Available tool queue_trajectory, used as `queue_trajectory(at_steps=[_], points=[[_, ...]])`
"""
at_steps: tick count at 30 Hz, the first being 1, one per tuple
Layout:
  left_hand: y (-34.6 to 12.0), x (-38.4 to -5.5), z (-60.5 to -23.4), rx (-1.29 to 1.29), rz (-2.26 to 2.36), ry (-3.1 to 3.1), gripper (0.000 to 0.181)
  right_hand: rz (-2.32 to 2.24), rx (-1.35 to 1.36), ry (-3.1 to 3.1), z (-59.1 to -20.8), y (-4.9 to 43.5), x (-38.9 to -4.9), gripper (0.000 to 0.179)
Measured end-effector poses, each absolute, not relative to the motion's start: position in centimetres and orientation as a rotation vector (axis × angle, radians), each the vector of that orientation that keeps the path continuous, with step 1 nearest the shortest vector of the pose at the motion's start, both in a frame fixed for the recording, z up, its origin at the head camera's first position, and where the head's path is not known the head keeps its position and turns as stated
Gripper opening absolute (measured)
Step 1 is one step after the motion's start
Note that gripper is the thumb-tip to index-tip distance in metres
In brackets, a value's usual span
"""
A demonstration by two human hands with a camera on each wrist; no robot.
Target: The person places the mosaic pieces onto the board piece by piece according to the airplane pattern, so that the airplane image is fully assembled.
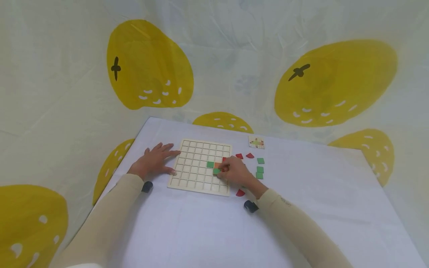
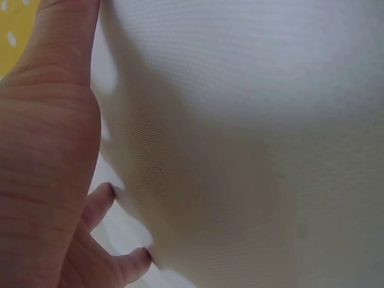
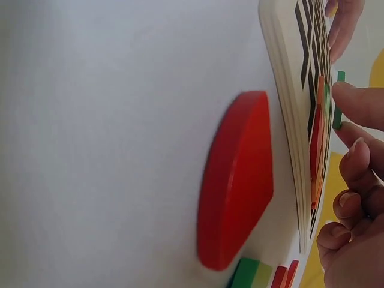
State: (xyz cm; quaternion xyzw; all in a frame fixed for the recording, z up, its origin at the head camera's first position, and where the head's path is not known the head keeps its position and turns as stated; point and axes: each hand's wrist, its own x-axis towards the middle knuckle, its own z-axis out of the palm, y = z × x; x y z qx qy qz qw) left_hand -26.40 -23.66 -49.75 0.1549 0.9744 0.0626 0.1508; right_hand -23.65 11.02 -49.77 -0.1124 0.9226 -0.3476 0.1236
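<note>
A pale wooden grid board (image 1: 191,167) lies on the white table. My right hand (image 1: 236,172) is over its right part and pinches a green square tile (image 1: 216,172) between thumb and finger. In the right wrist view that green tile (image 3: 339,102) stands on edge, just above the board's surface. Beside it on the board are another green tile (image 1: 210,164), an orange tile (image 1: 217,165) and a red piece (image 1: 224,159), partly hidden by my fingers. With fingers spread, my left hand (image 1: 155,160) rests at the board's left edge, thumb and fingertips touching it.
Right of the board lie several green squares (image 1: 260,169) and red quarter-round pieces (image 1: 250,155); one red piece (image 3: 237,180) is close to the right wrist camera. A small patterned card (image 1: 256,142) lies behind them. Fruit-printed cloth (image 1: 234,56) hangs behind the table.
</note>
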Motion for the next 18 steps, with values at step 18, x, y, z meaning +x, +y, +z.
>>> queue_trajectory(at_steps=[18], points=[[-23.65,-26.38,-49.72,0.425,0.2,2.801,0.093,-1.076,-0.341,2.66,-49.65,10.02,-23.49,0.024]])
